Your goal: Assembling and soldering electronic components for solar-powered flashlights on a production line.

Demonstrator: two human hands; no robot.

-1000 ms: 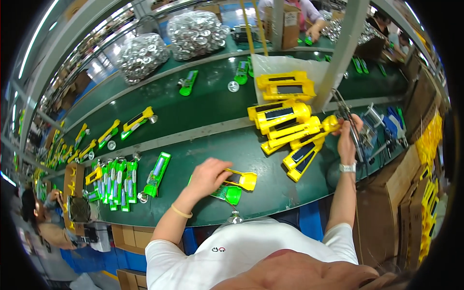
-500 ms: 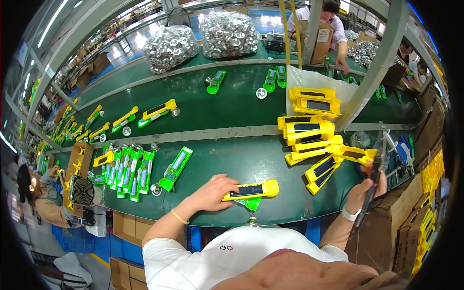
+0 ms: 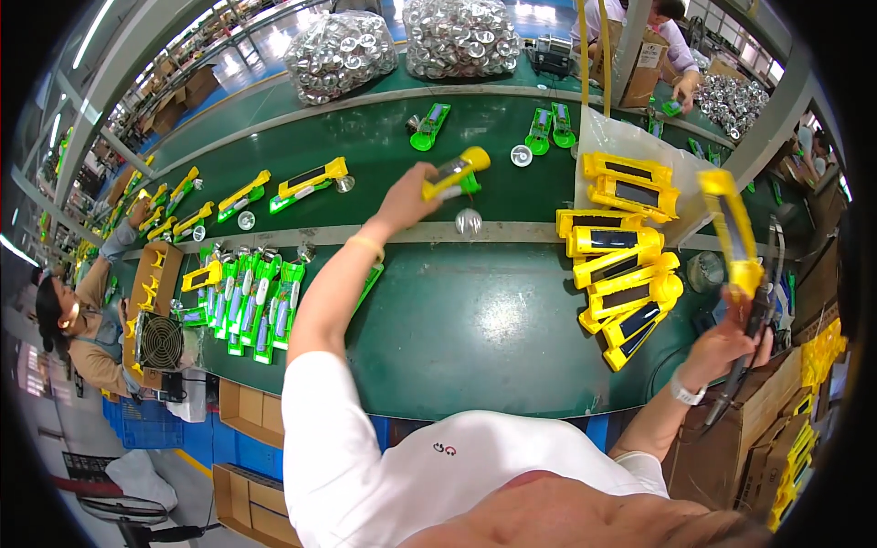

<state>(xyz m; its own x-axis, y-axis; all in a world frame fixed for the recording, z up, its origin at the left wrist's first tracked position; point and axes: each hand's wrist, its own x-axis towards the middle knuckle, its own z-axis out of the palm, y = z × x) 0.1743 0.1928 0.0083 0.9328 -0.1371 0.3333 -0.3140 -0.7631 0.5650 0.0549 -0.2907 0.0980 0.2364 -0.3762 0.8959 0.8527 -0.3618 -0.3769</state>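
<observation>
A person in a white shirt stands at the near edge of a long green conveyor belt [image 3: 475,329], seen from above their head. Their left hand [image 3: 408,196] is stretched out over the middle of the belt, fingers closed around a yellow and green flashlight [image 3: 455,174], held above the raised rail that runs along the belt's centre. A small round silver reflector [image 3: 468,221] lies on that rail just beside the hand. Their right hand [image 3: 731,342], off the right end of the belt near the cardboard boxes, grips a yellow flashlight shell [image 3: 731,233] held upright, along with a dark powered screwdriver [image 3: 742,365] that hangs down past the wrist. On the belt's right side, just left of that hand, a stack of yellow flashlight shells [image 3: 621,265] lies in a rough pile. Near the left end of the near lane, a row of green and yellow flashlight parts [image 3: 247,297] sits side by side. More flashlights [image 3: 311,181] lie scattered along the far lane. At the far edge, two large clear bags of silver reflectors [image 3: 402,46] rest on the belt. A co-worker [image 3: 78,320] sits at the left end beside a small fan [image 3: 161,342].
</observation>
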